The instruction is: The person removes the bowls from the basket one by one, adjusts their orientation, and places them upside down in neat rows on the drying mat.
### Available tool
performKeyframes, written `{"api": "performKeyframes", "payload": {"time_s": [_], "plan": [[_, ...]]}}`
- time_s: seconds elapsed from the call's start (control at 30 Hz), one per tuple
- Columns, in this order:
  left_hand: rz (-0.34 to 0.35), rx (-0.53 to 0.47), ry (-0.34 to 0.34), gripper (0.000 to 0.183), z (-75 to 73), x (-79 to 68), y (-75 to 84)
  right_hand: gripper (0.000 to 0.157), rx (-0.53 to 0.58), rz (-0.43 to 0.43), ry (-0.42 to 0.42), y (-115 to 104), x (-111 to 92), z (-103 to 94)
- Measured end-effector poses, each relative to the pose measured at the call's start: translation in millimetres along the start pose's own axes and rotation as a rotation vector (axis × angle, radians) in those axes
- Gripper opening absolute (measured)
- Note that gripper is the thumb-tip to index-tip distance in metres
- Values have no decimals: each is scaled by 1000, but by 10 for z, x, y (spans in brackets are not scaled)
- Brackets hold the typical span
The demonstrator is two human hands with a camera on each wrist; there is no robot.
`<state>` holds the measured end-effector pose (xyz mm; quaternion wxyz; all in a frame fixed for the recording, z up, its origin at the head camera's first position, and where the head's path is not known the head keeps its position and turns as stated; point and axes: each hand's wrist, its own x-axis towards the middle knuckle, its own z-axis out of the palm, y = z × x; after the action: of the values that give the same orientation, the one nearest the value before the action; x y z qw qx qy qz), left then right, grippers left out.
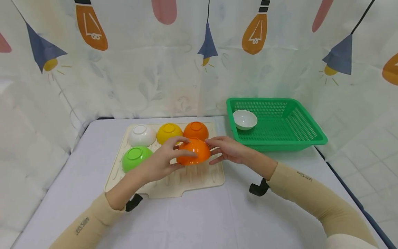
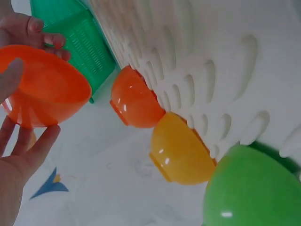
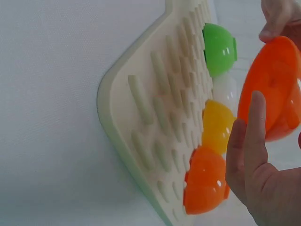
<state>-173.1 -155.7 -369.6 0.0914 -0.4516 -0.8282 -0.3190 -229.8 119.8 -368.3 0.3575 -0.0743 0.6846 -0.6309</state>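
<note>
An orange bowl point(image 1: 196, 152) is held up over the front of a cream drying board point(image 1: 186, 183), tilted with its base upward. My left hand point(image 1: 164, 157) grips it from the left, thumb at the rim and fingers on the outer wall, as the left wrist view shows. At its right side is my right hand point(image 1: 228, 149), with fingers extended close to the rim; whether they touch cannot be told. Behind, upside down on the board, are another orange bowl point(image 1: 196, 130), a yellow bowl point(image 1: 169, 132), a white bowl point(image 1: 142, 135) and a green bowl point(image 1: 135, 158).
A green plastic basket point(image 1: 280, 146) stands at the back right of the white-covered table point(image 1: 202, 221). Inside its left end sits a small white bowl point(image 1: 245, 119), opening up. A patterned curtain point(image 1: 130, 79) hangs behind the table. Black wrist mounts point(image 1: 259, 187) project below the forearms.
</note>
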Motion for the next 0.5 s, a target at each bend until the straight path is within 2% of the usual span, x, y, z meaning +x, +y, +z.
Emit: {"api": "performKeyframes", "payload": {"time_s": [0.1,0.2,0.33,0.5], "plan": [[227,219,-35,49,35,25,4,50,-20,8,0,1,-1,9],[348,337,-52,49,64,33,5,50,-33,18,-3,1,0,16],[394,406,-59,51,89,12,0,48,-25,22,-8,4,1,20],[381,441,-81,52,105,-10,9,49,-37,9,0,22,-5,32]]}}
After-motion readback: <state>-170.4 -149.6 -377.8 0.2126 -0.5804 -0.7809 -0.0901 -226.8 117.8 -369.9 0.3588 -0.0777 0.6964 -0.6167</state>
